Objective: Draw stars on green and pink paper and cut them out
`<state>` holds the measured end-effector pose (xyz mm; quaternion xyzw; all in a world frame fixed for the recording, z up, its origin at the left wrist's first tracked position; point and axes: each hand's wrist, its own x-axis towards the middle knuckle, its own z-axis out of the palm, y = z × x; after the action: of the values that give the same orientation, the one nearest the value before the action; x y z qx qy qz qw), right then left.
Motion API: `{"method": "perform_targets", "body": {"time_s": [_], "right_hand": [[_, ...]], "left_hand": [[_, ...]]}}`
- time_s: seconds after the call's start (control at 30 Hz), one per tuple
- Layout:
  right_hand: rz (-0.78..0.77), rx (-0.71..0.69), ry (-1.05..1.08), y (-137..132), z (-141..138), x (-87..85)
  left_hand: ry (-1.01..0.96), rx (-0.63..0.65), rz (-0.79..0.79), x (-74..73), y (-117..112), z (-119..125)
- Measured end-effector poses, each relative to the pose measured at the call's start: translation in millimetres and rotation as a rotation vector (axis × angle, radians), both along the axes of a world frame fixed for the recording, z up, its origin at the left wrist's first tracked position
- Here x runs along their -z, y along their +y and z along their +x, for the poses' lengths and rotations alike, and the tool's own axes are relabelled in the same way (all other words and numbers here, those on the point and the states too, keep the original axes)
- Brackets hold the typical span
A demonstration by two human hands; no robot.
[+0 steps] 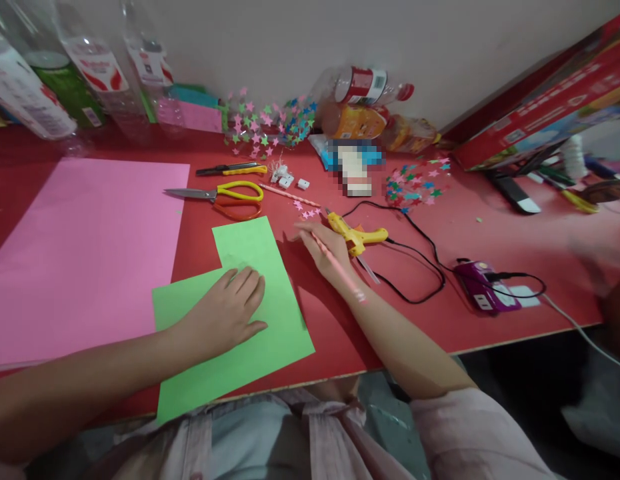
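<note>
We see our left hand [230, 307] resting flat on the green paper [255, 247], its thumb apart from the other fingers. This paper lies before us on the red surface [350, 340]. In our right hand [325, 253], the fingers are clamped on the pink pencil [340, 268]. Just beside is the yellow glue gun [360, 238]; the scissors [215, 194] have their blades over the pink paper [100, 233].
</note>
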<state>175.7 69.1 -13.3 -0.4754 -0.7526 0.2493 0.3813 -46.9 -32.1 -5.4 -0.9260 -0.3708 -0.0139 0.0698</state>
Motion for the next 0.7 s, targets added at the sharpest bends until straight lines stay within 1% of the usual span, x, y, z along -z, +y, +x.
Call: {"method": "perform_targets", "body": {"time_s": [0.13, 0.2, 0.27, 0.37, 0.47, 0.6, 0.63, 0.7], "right_hand": [[0.131, -0.145, -0.164, 0, -1, -0.9], [0.196, -0.149, -0.192, 1, 0, -1.6], [0.186, -0.116, -0.176, 0, 1, -3.7], [0.049, -0.108, -0.072, -4, -1, -8.5], [-0.08, -0.1, 0.054, -10, -9, -10.9], [-0.349, -0.101, 0.187, -17, -23, -5.9], [-0.375, -0.082, 0.202, -18, -26, -4.1], [-0.378, -0.052, 0.196, -20, -29, -1.0]], "left_hand": [[-0.02, 0.012, 0.017, 5.3, 0, -1], [-0.013, 0.009, 0.01, 5.7, 0, -1], [-0.006, 0.006, 0.004, 5.4, 1, -1], [-0.014, 0.012, 0.0, 5.6, 1, -1], [-0.037, 0.014, -0.004, 6.8, 1, 0], [-0.053, 0.013, -0.013, 6.5, 1, 0], [-0.053, 0.015, -0.015, 6.0, 1, 0], [-0.053, 0.018, -0.021, 5.1, 2, 0]]}}
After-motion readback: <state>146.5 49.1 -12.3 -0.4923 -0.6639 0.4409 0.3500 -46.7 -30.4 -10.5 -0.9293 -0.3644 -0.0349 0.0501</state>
